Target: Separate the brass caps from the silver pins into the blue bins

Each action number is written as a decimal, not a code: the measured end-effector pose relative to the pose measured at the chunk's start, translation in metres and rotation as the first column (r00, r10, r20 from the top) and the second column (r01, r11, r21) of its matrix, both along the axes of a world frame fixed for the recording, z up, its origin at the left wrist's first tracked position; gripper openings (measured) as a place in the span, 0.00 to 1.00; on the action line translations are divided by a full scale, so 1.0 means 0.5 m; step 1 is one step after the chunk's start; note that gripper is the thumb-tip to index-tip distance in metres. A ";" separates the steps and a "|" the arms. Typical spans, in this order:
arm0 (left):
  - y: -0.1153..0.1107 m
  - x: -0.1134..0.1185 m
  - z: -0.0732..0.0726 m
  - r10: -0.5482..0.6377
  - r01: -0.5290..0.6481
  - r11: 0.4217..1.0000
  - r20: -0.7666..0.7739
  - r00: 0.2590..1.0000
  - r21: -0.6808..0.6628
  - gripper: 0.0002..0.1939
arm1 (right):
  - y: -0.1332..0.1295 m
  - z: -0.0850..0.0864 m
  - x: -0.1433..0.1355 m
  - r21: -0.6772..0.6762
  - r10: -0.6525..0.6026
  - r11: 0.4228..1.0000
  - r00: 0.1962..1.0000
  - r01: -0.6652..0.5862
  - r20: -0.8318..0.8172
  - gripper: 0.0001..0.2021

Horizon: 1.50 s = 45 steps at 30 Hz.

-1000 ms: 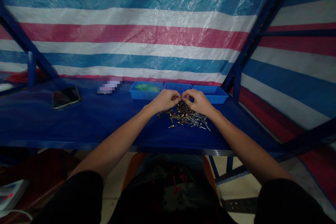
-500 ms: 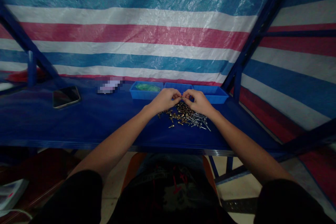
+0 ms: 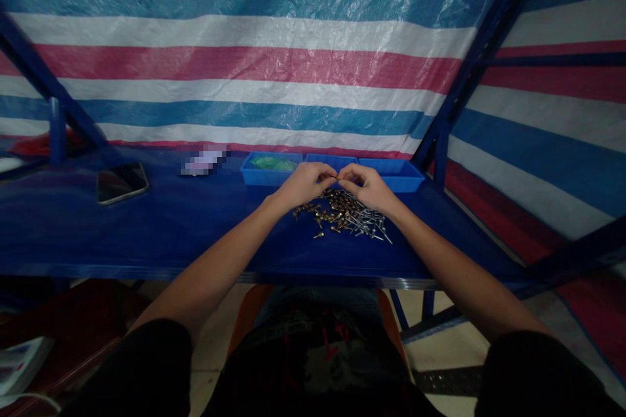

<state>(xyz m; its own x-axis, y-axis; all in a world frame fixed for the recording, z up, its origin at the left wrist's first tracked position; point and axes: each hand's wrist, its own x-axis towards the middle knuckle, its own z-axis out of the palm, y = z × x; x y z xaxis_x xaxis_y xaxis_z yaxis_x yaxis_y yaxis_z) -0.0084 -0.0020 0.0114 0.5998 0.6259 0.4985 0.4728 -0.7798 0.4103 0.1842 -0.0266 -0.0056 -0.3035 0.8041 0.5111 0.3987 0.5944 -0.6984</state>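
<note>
My left hand (image 3: pixel 309 182) and my right hand (image 3: pixel 364 184) meet fingertip to fingertip above a pile of small metal parts. Both are closed in a pinch on something small and thin between them, too tiny to name. Under the hands lie brass-coloured screw-like pieces (image 3: pixel 337 216), spread toward the left. Silver pins with long thin shanks (image 3: pixel 369 223) make up the right side of the pile. One brass piece (image 3: pixel 318 235) lies apart at the near side.
Behind the hands stand three blue bins: the left bin (image 3: pixel 249 176) holds green plastic, then a middle bin (image 3: pixel 332 159) and a right bin (image 3: pixel 408 181). A phone (image 3: pixel 122 182) and a blurred-out item (image 3: pixel 203 161) lie left on the blue table (image 3: pixel 195 228). Blue frame posts (image 3: pixel 443 150) rise at right.
Both hands stay together above the pile, with slight finger movement. A thin dark piece shows a little more between the fingertips. The view has shifted very slightly.
</note>
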 end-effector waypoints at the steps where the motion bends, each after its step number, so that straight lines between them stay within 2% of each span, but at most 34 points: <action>1: 0.000 0.000 0.001 -0.002 0.002 1.000 -0.002 1.000 0.000 0.11 | 0.000 0.000 0.001 -0.004 0.006 1.000 1.000 -0.006 0.000 0.05; 19: 0.003 -0.003 -0.002 -0.058 0.063 0.997 -0.119 0.991 0.035 0.11 | -0.004 0.004 0.007 -0.019 0.024 1.000 0.995 -0.023 0.099 0.04; 30: -0.004 -0.002 -0.002 -0.027 0.037 0.997 -0.154 0.988 0.064 0.11 | -0.006 -0.005 -0.003 0.005 -0.007 1.000 0.995 0.006 0.101 0.03; 39: -0.005 0.004 0.002 0.002 0.003 0.999 -0.103 0.995 0.047 0.12 | -0.006 0.000 -0.006 0.111 -0.064 0.992 0.993 0.053 0.101 0.01; 45: 0.005 0.005 -0.005 0.049 -0.046 0.998 -0.089 0.995 0.036 0.13 | -0.001 0.003 0.009 0.258 -0.108 0.966 0.958 0.037 0.267 0.05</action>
<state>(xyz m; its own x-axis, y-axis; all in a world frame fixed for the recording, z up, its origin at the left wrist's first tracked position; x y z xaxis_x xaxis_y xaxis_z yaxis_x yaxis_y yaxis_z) -0.0059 0.0007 0.0087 0.6132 0.6385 0.4651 0.5436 -0.7683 0.3380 0.1887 -0.0272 -0.0041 -0.4070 0.6880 0.6008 0.6033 0.6964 -0.3888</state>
